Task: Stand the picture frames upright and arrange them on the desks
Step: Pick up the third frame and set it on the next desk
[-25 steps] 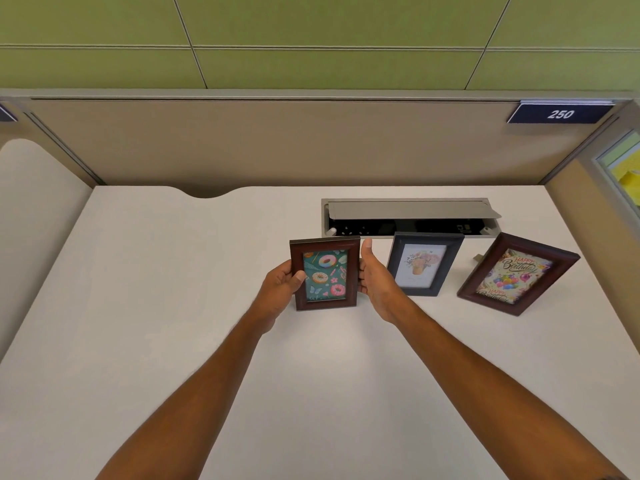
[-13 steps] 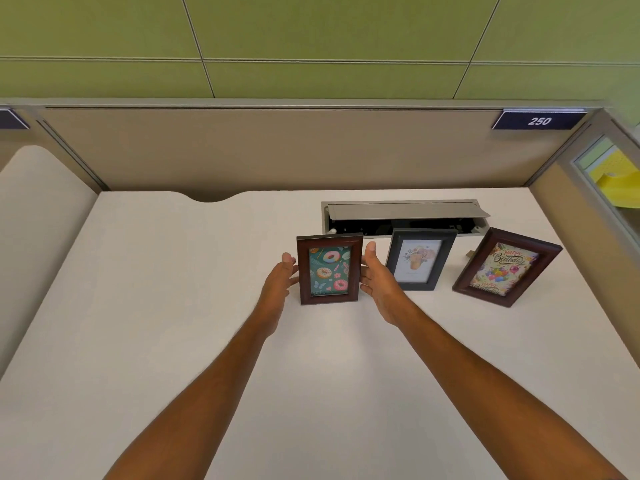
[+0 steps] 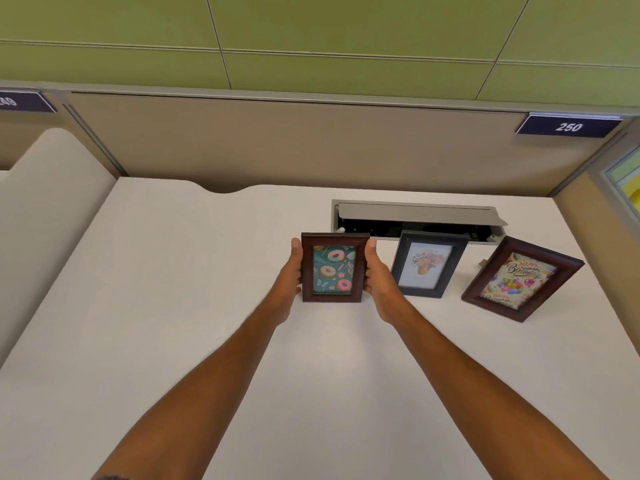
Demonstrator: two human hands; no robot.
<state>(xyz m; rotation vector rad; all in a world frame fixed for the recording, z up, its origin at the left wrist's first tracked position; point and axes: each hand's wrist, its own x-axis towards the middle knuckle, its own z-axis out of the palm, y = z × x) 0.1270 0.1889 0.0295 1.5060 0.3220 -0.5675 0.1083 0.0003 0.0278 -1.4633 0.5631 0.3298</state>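
doughnut-print frame (image 3: pixel 333 267), dark red-brown wood, upright between both hands

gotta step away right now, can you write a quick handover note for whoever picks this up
Left hand and right hand: one on each side edge of the donut frame, holding it upright at the desk surface.
Grey frame stands just right of it, in front of the open cable tray.
Birthday frame stands farthest right, turned at an angle.
Done: all three frames look upright.
Left: let go of the donut frame and check that it stands; perhaps square up the birthday frame.
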